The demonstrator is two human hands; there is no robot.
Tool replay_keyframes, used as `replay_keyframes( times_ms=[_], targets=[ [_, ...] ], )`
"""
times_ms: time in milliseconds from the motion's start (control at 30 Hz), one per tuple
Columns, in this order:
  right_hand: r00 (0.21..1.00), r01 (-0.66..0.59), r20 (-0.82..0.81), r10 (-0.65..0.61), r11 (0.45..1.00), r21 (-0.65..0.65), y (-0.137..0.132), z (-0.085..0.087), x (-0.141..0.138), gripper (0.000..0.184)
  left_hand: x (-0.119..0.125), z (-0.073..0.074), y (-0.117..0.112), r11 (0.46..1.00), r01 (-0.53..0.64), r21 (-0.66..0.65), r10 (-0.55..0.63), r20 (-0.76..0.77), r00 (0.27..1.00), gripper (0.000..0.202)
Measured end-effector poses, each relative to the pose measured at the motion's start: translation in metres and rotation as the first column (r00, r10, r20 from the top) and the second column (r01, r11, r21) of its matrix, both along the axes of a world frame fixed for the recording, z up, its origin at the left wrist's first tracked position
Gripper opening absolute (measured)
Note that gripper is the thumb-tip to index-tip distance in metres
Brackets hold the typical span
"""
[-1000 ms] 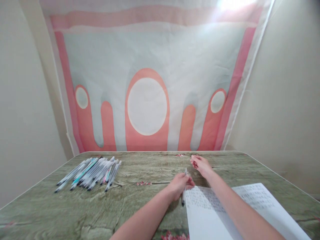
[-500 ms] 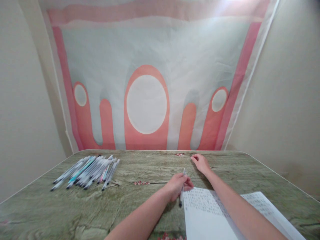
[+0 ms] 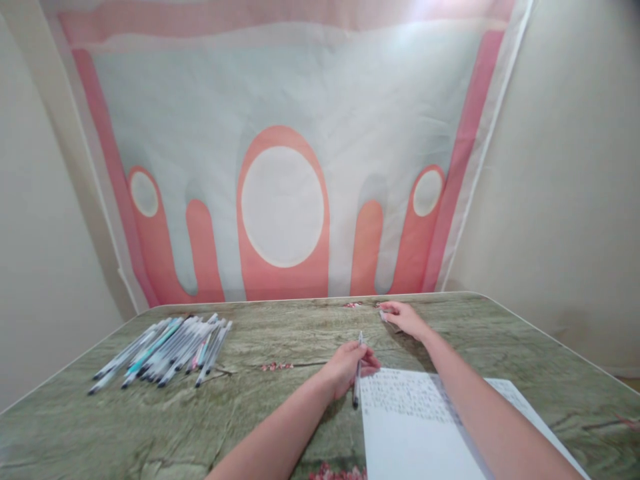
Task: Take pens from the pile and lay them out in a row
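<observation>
My left hand (image 3: 347, 367) grips a pen (image 3: 357, 373) upright, its dark tip down at the top left corner of a white sheet of paper (image 3: 405, 427) covered in handwriting. My right hand (image 3: 404, 318) reaches across the table (image 3: 250, 413) to its far edge, fingers curled on a small pale piece that I cannot make out. A row of several pens (image 3: 165, 348) lies at the far left of the table.
The table has a green wood-grain cover with small pink flower prints (image 3: 274, 366). A pink and pale cloth (image 3: 283, 167) hangs on the wall behind it. Plain walls stand to the left and right.
My right hand has stretched farther to the table's far edge. The left hand keeps the pen beside the paper. The view has tilted a little to the right.
</observation>
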State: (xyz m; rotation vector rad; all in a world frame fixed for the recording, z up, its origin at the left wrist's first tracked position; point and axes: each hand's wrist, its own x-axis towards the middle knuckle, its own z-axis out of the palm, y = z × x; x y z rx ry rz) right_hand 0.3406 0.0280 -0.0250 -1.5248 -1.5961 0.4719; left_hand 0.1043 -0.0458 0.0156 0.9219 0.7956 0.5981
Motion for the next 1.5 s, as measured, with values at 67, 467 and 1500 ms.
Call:
replay_keyframes(
  times_ms=[67, 467, 1500],
  targets=[
    [1.000, -0.018, -0.002, 0.018, 1.000, -0.006, -0.001, 0.000, -0.001, 0.039, -0.002, 0.002, 0.001, 1.000, 0.012, -0.029, -0.011, 0.039, 0.999, 0.017],
    [0.993, 0.071, 0.089, -0.075, 0.997, 0.044, 0.006, -0.003, -0.006, 0.034, 0.018, 0.017, 0.022, 0.988, 0.052, -0.148, -0.034, 0.121, 0.992, 0.024],
    [0.985, 0.098, 0.134, -0.109, 0.992, 0.084, -0.004, 0.004, -0.012, 0.033, 0.021, -0.002, 0.018, 0.973, 0.016, -0.229, 0.054, 0.295, 0.954, 0.020]
  ],
)
